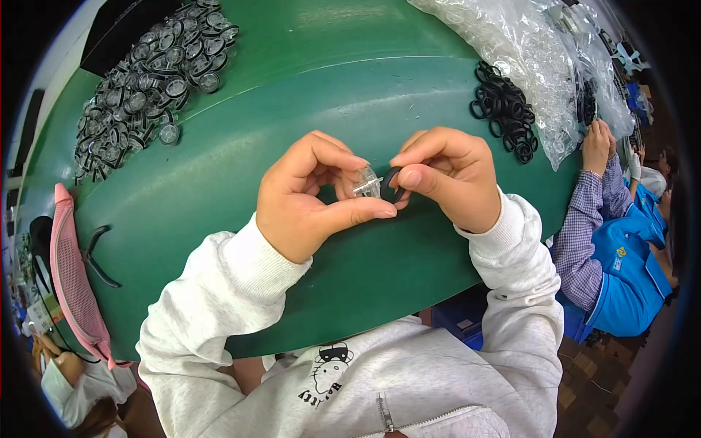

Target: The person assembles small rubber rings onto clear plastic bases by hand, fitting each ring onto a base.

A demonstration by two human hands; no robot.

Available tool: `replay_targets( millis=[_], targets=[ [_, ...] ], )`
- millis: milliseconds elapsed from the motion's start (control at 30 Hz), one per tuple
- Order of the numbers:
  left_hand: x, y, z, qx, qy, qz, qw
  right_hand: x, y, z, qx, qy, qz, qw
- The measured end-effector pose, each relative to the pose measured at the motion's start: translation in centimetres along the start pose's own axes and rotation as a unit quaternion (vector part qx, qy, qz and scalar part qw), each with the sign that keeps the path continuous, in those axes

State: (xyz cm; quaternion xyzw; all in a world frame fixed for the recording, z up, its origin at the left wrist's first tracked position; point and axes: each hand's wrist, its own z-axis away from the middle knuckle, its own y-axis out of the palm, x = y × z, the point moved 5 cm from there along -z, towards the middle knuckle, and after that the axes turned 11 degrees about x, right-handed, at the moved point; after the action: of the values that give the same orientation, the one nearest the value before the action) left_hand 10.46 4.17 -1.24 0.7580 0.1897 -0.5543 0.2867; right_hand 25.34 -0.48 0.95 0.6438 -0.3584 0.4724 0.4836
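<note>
Between the thumb and fingers of my left hand (296,190) is a small clear plastic wheel hub (366,184). My right hand (453,175) pinches a black rubber ring (392,185) against the hub's right side. The ring stands on edge and touches the hub; how far it is fitted over the rim I cannot tell. Both hands are closed and meet above the middle of the green table (350,292). My fingers hide part of the hub.
A heap of clear wheels with black rings (146,87) lies at the far left. Loose black rubber rings (505,109) are piled at the far right, beside a plastic bag of clear parts (522,51). A pink mesh pouch (71,277) lies left. Co-workers sit at both sides.
</note>
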Motion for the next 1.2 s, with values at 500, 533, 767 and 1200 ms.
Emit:
replay_targets(
  millis=[500,533,767,1200],
  targets=[
    [-1.0,0.3,-0.3,0.018,0.093,-0.127,0.987,1.2,-0.1,-0.1,-0.001,-0.082,0.291,0.953],
    [-1.1,0.3,-0.2,0.03,0.089,-0.139,0.986,1.3,-0.1,-0.1,-0.006,-0.09,0.284,0.954],
    [-1.5,0.8,0.1,0.058,0.094,-0.216,0.97,1.4,0.2,-0.2,-0.016,-0.106,0.246,0.963],
    [-2.0,1.3,0.1,0.101,0.119,-0.196,0.968,2.0,-0.8,-0.2,0.066,-0.15,0.292,0.942]
  ],
)
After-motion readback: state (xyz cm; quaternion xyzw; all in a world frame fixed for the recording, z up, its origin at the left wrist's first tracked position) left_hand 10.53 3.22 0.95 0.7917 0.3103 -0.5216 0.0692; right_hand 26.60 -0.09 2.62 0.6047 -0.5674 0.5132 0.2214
